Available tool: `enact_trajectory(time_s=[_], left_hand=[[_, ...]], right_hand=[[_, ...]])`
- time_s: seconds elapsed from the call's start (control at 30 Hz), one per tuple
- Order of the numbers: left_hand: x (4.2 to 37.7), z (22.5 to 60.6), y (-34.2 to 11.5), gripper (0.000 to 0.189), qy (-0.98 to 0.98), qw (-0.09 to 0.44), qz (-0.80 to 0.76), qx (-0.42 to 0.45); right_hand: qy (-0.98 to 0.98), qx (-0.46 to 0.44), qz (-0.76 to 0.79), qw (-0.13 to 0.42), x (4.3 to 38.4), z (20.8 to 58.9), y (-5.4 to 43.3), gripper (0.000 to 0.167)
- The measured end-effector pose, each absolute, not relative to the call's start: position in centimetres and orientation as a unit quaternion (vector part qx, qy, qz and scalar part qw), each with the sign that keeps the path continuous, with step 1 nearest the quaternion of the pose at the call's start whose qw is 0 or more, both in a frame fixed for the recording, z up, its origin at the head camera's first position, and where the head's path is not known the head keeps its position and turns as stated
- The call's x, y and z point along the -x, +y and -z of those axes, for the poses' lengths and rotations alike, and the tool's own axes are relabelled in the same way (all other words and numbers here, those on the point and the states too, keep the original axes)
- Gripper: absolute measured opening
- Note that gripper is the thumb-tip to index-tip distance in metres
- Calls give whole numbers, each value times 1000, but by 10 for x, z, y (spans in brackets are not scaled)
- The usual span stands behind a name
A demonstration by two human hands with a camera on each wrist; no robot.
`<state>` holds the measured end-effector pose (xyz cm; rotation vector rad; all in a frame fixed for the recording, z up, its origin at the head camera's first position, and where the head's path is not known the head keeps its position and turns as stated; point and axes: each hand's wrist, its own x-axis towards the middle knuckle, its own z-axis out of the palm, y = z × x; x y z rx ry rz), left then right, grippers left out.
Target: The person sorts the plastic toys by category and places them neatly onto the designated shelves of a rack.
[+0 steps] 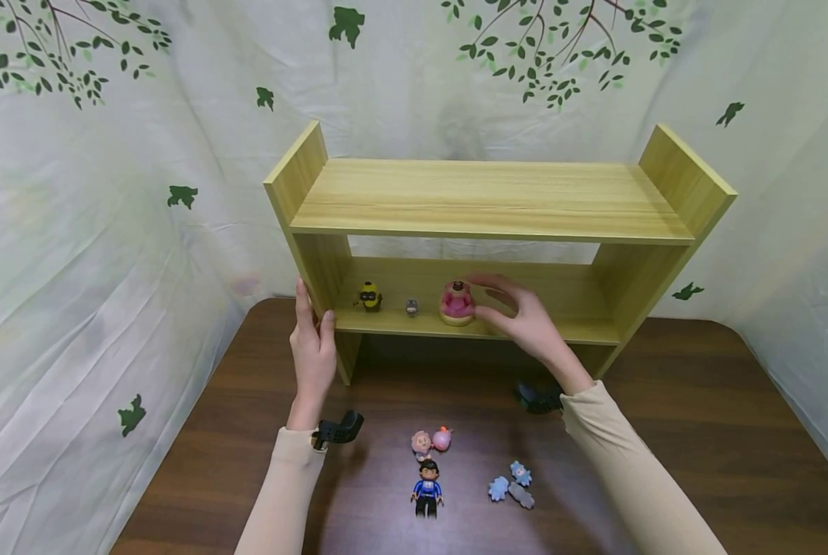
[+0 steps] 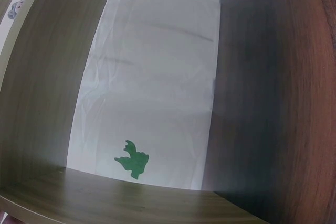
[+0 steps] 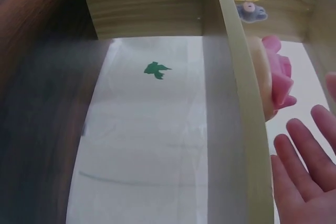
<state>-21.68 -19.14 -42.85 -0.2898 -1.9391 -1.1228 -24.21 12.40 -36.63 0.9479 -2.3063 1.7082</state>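
A pink bear figure [image 1: 457,302] with a pale round base stands near the front of the middle board of a wooden shelf [image 1: 490,200]. My right hand [image 1: 518,312] is just right of it, thumb and forefinger spread beside the figure. In the right wrist view the fingers [image 3: 302,145] are extended, with a gap to the pink bear. My left hand [image 1: 313,354] rests on the shelf's left side panel, long fingers straight along the outside and thumb at the front edge. Left of the bear stand a small grey figure [image 1: 412,307] and a yellow-and-black figure [image 1: 370,297].
On the brown table [image 1: 220,462] before the shelf lie a pink-faced figure [image 1: 422,442], a round pink figure [image 1: 442,438] and a toy man in blue [image 1: 427,489]. Several small blue and grey pieces [image 1: 499,488] lie to their right. A white leaf-print cloth [image 1: 213,154] hangs behind.
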Motion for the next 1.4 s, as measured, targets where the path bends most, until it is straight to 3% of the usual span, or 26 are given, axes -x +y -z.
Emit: enact_trajectory(time_s=[0.47,0.7,1.13,1.4], left_hand=[[216,426,-189,81,-772,435,449,119],[200,403,-177,87,-768,438,449,126],[217,427,-190,78,-771,426,457,121],[217,428,-190,80,-768,433,455,124]], right_hand=[[-730,-312,-597,113,208,358,132,34],[-730,-302,-602,115,181,348,130,28],[-711,-310,-622,109,180,403,136,29],[-715,-317,-619,73,173,427,128,26]])
